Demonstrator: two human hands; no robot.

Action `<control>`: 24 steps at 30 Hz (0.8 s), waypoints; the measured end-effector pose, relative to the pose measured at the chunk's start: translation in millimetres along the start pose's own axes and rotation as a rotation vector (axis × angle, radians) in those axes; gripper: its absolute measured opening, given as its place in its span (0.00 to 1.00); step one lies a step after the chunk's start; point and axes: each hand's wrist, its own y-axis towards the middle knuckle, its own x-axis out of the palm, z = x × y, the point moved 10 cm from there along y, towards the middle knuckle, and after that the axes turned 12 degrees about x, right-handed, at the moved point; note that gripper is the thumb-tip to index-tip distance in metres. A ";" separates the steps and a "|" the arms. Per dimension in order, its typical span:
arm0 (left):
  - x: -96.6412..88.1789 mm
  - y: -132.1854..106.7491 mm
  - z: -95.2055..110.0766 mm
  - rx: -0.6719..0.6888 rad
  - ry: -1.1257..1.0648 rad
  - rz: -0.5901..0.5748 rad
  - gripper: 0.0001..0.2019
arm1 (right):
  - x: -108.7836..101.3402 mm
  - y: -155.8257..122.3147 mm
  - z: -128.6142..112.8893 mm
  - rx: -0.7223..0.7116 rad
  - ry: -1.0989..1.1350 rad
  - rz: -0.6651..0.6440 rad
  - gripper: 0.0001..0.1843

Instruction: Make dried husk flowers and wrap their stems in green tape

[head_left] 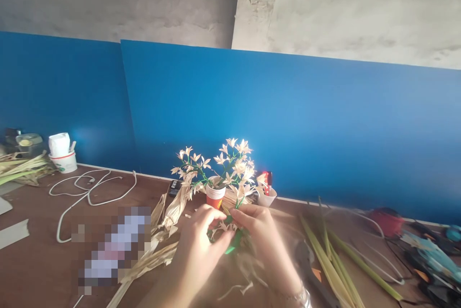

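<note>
My left hand (200, 240) and my right hand (261, 233) meet over the brown table (43, 260), fingers pinched together on a small cream flower with a green stem (233, 241). Just behind them stands a red paper cup (215, 196) holding sprigs of cream husk flowers (230, 161) on green stems. Dry corn husks (169, 221) lie to the left of my left hand.
A white cable (90, 192) loops across the left of the table, near a white cup (64, 160) and green leaves (19, 167). Long green-yellow leaf strips (334, 262) lie right. Tools (428, 250) and a red object (387, 220) sit far right. A blue panel (288, 120) backs the table.
</note>
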 end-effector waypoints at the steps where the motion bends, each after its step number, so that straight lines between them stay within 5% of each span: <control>1: 2.4 -2.3 -0.2 0.007 0.037 0.001 0.05 | 2.6 0.1 -0.2 -0.009 -0.008 0.001 0.18; 8: 10.6 -5.1 -16.5 -0.019 0.064 0.021 0.04 | 18.2 -0.2 1.4 -0.069 -0.021 0.019 0.18; 14: 16.6 -6.6 -23.3 -0.119 -0.135 0.038 0.06 | 12.3 -1.2 -4.1 -0.185 -0.020 0.122 0.17; 24: 15.9 -7.0 -33.6 -0.329 -0.499 0.059 0.11 | 34.9 1.1 8.5 0.011 0.084 -0.209 0.17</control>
